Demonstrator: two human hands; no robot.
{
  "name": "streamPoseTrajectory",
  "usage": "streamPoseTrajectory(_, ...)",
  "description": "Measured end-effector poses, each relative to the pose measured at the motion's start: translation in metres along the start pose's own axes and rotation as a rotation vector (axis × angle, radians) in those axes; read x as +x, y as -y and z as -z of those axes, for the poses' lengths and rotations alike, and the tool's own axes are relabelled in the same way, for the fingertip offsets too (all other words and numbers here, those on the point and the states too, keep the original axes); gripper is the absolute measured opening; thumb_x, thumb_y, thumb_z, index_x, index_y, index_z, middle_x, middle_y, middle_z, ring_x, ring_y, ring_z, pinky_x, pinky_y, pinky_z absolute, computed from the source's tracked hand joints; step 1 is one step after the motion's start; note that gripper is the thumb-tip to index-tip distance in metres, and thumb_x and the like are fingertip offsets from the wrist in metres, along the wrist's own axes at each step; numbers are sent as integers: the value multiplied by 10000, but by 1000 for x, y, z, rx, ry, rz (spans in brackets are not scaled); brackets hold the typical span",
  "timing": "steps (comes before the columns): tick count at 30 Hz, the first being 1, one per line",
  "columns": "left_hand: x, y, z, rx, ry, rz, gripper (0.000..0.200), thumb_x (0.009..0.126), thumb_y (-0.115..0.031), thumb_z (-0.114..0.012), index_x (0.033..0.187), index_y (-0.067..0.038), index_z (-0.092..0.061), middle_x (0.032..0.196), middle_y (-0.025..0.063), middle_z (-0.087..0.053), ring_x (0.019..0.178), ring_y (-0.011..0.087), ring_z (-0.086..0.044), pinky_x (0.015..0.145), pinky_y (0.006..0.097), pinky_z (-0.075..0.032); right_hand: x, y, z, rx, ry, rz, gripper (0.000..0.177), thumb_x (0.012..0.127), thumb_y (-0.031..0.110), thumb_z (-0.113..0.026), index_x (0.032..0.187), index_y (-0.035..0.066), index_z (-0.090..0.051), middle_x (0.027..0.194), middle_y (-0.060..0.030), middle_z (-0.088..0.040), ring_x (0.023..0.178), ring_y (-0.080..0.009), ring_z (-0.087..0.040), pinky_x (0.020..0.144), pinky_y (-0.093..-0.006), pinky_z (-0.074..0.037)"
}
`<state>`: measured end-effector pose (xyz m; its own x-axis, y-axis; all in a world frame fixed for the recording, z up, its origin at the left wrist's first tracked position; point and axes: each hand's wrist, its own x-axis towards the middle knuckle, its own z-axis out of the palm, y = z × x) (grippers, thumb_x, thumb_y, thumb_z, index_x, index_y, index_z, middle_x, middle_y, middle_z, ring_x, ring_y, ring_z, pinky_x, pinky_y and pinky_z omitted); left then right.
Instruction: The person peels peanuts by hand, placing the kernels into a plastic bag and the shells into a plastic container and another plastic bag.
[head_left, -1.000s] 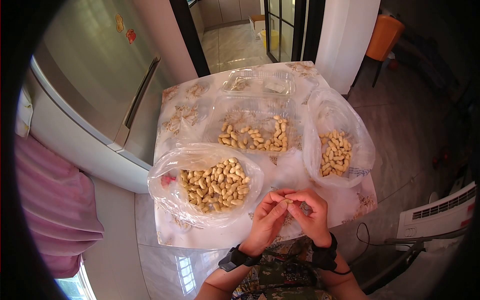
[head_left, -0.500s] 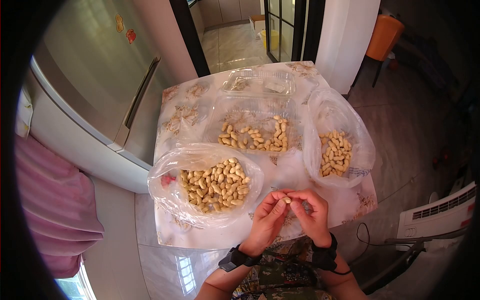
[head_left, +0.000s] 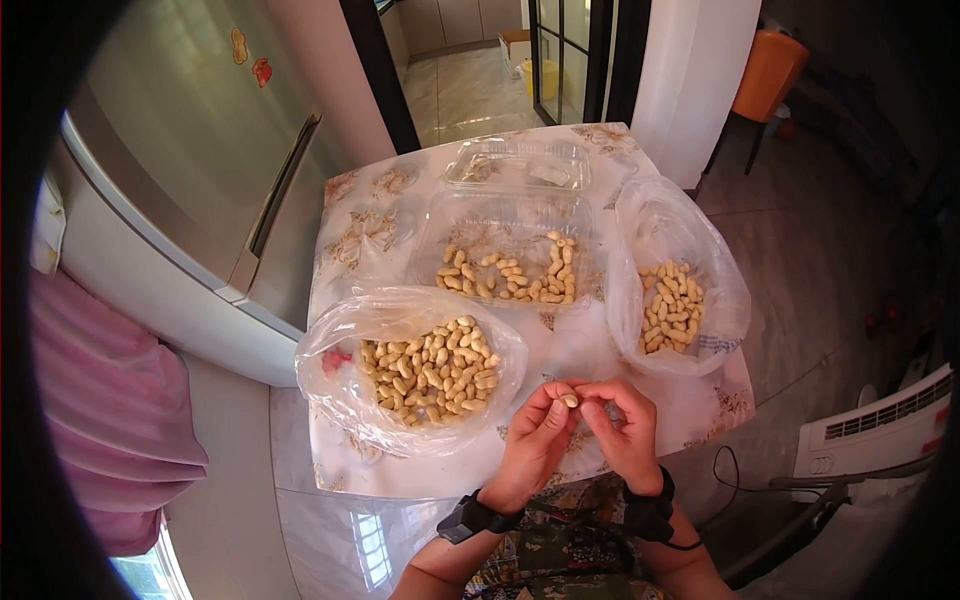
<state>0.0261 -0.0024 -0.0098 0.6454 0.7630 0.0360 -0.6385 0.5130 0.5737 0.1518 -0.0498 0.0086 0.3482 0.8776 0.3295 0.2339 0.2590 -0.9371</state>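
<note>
Near the table's front edge, my left hand (head_left: 537, 440) and my right hand (head_left: 625, 430) meet, their thumbs and fingers pinched around one peanut (head_left: 569, 401). To their left lies an open plastic bag (head_left: 335, 325) holding a pile of unshelled peanuts (head_left: 430, 370). Another plastic bag (head_left: 650, 220) at the right holds a smaller heap of peanuts (head_left: 672, 307). Behind the hands, a clear plastic tray (head_left: 430, 225) has peanuts (head_left: 510, 280) along its front and right side.
The patterned tablecloth (head_left: 360, 235) covers the table. Its hinged-looking clear lid (head_left: 520, 160) lies behind the tray. A fridge (head_left: 190, 130) stands at the left, an orange chair (head_left: 768, 75) at the back right, and a white appliance (head_left: 875, 425) at the lower right.
The peanut between my fingertips has turned and shifted slightly. Both hands stay in nearly the same place.
</note>
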Motion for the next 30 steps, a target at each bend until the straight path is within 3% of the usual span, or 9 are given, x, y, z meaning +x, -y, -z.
streamPoseTrajectory(4,0,1,2,9,0,-1,162,996,-201,-512,1040,-46,-526,1186,83,-526,1151,214,-513,1065,388,-368,0,1,0,-10,4,8,132,863,52,-669,985,2,-658,903,-87,-669,742,-141,-591,694,-261,-479)
streamPoseTrajectory(6,-1,2,3,-35,2,13,144,1006,-163,-490,1068,-39,-526,1200,67,-529,1136,166,-494,1053,335,-354,0,0,0,-11,-5,7,134,861,46,-668,987,2,-659,899,-86,-667,742,-141,-590,693,-261,-478)
streamPoseTrajectory(16,-2,2,4,-44,-21,15,191,999,-157,-503,1131,-21,-527,1195,70,-536,1133,166,-500,1052,327,-357,1,6,1,-39,-5,29,163,854,25,-665,1015,1,-667,875,-77,-657,731,-134,-581,679,-253,-471)
streamPoseTrajectory(18,-2,2,4,-49,-17,22,204,998,-154,-507,1147,-17,-525,1189,70,-541,1130,166,-504,1047,325,-362,0,6,3,-38,43,-29,159,877,18,-623,1029,-14,-654,980,-88,-678,839,-125,-592,764,-249,-465)
streamPoseTrajectory(30,-2,2,4,-31,-38,34,225,997,-148,-508,1176,-13,-517,1176,68,-554,1126,165,-515,1041,321,-369,0,6,3,-43,42,-26,175,873,16,-629,1043,-18,-657,962,-76,-672,833,-117,-586,757,-242,-463)
